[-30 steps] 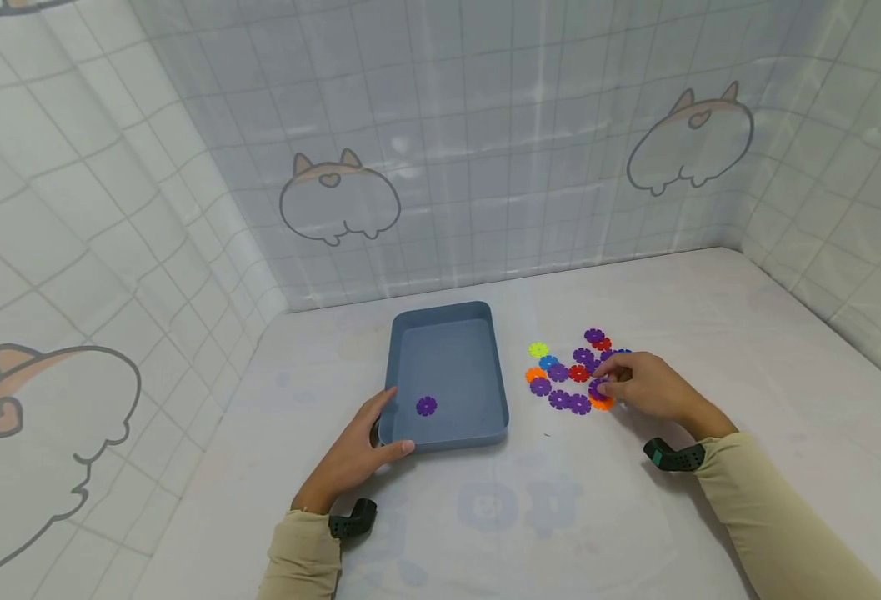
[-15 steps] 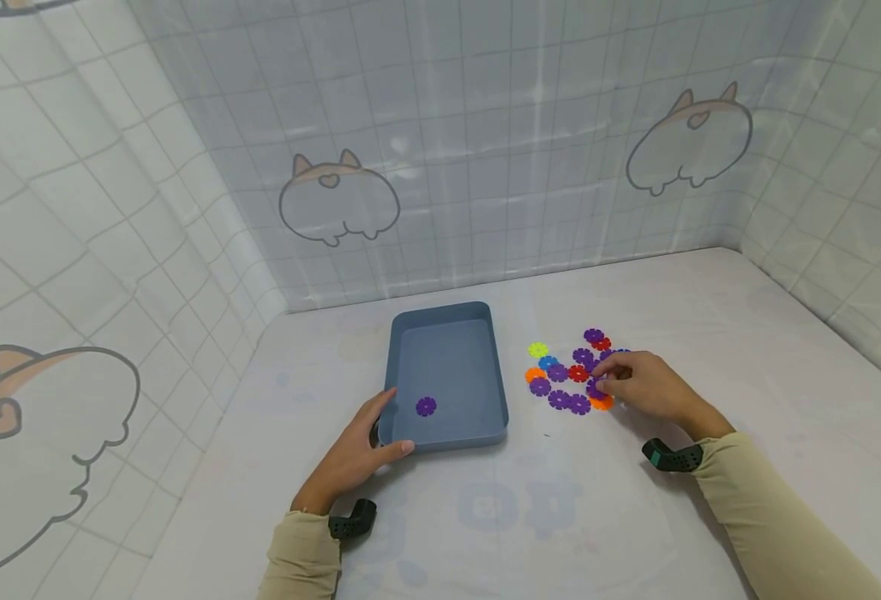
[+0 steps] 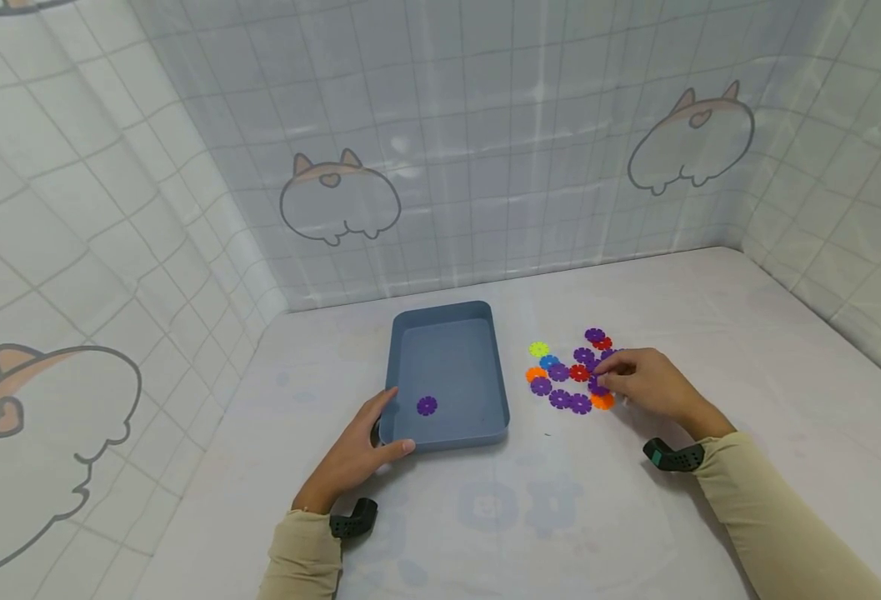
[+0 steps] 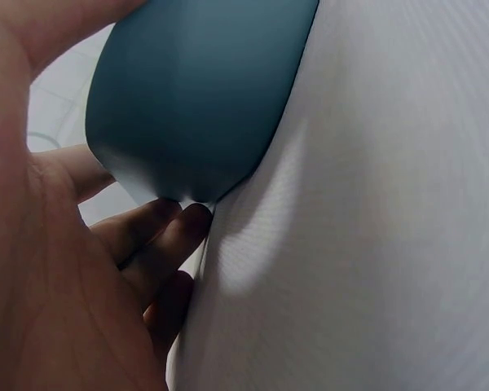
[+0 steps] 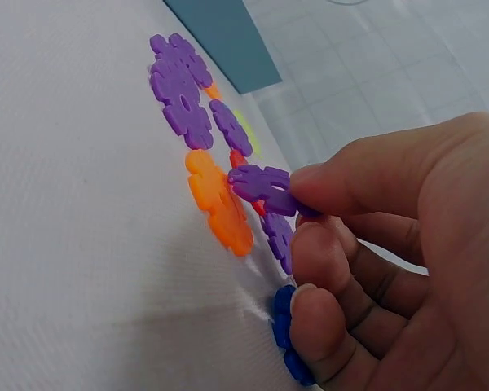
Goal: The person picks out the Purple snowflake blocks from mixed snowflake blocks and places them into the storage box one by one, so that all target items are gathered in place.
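Note:
A blue-grey rectangular tray (image 3: 451,367) lies on the table, with a purple notched plastic disc (image 3: 427,406) inside near its front. My left hand (image 3: 353,450) grips the tray's near left corner, thumb at the front rim and fingers along the left side. In the left wrist view, its fingertips touch the tray's outer wall (image 4: 196,98). My right hand (image 3: 650,385) pinches another purple notched disc (image 5: 265,189) between thumb and fingers, tilted above the pile. Just under it is an orange disc (image 5: 220,204). A dark blue disc (image 5: 292,338) lies beside the lower fingertips.
Several purple discs (image 3: 560,399) lie loosely right of the tray, mixed with red discs (image 3: 578,372), a lighter blue disc (image 3: 548,362), and a yellow-green disc (image 3: 538,349). White tile-patterned sheets (image 3: 470,167) stand behind and at both sides of the white-covered table (image 3: 500,517).
The purple disc at my right fingertips has shifted slightly and tilted, showing more of the orange disc below. My left hand and the tray have stayed put.

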A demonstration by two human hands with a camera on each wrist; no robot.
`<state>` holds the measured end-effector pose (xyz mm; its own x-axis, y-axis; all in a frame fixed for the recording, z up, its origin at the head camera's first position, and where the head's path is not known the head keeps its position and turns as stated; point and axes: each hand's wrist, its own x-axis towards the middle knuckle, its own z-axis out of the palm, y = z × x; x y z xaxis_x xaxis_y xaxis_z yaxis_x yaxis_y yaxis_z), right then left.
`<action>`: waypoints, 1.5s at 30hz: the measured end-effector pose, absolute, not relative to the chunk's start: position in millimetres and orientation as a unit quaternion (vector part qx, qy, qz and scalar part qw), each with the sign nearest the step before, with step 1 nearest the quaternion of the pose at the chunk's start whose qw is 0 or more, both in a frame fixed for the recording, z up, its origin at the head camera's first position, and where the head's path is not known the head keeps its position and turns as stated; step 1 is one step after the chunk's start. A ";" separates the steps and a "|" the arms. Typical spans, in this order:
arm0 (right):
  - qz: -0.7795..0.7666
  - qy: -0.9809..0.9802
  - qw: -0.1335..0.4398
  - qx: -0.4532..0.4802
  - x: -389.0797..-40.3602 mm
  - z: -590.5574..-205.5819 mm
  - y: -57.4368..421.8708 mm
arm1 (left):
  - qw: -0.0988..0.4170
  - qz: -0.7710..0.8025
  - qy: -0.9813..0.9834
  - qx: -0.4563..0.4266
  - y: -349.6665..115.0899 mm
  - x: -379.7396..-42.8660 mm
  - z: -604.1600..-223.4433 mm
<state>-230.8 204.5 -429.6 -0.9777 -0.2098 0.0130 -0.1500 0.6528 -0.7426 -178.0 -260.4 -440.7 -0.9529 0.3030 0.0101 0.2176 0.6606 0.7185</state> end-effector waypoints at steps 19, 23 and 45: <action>-0.403 0.910 0.009 -0.093 -229.0 -429.7 203.8 | 0.058 0.393 0.906 0.145 -258.4 -178.5 -440.2; -0.401 0.912 0.004 -0.086 -229.1 -429.7 203.2 | 0.058 0.393 0.906 0.145 -258.8 -178.5 -440.7; -0.466 0.881 0.019 -0.083 -229.1 -426.1 201.5 | 0.056 0.392 0.908 0.139 -260.4 -178.0 -441.1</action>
